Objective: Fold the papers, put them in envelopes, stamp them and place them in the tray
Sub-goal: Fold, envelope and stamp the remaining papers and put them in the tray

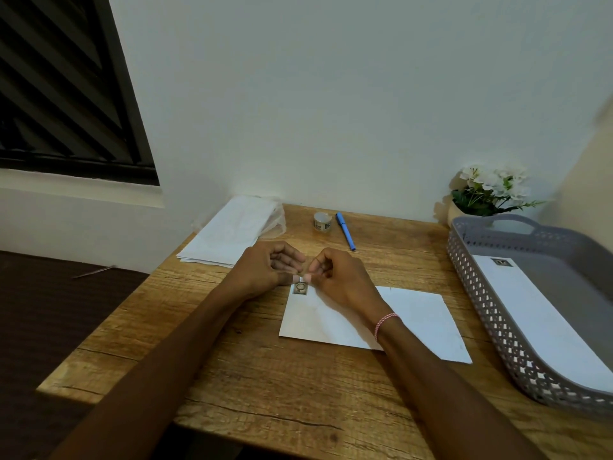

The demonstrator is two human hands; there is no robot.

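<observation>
The left hand (268, 268) and the right hand (341, 282) meet over the near-centre of the wooden tabletop (232, 376). On both hands the fingers are curled. The left fingers (293, 277) and the right fingers (310, 277) close from either side on a small white tab (301, 278). The tab sits at the upper edge of the stamp (300, 289). Whether the tab is joined to the stamp cannot be determined.

The stamp lies flat on the upper left corner of the envelope (408, 320). The envelope lies flat on the tabletop, and the right wrist crosses over its middle. A pink-and-white bracelet (384, 323) circles that wrist.

The grey perforated tray (477, 293) stands at the right edge of the tabletop, just beside the envelope but not touching it. A second envelope (547, 327) lies inside the tray, with its own stamp (dark, detail too small to read) at the far corner.

The stack of papers (229, 234) rests at the far left corner of the tabletop, partly overhanging the edge. A small roll (322, 222) stands near the wall, with a blue pen (345, 231) lying just beside it. A pot of white flowers (491, 190) stands behind the tray. A dark louvred window (66, 88) occupies the upper left.
</observation>
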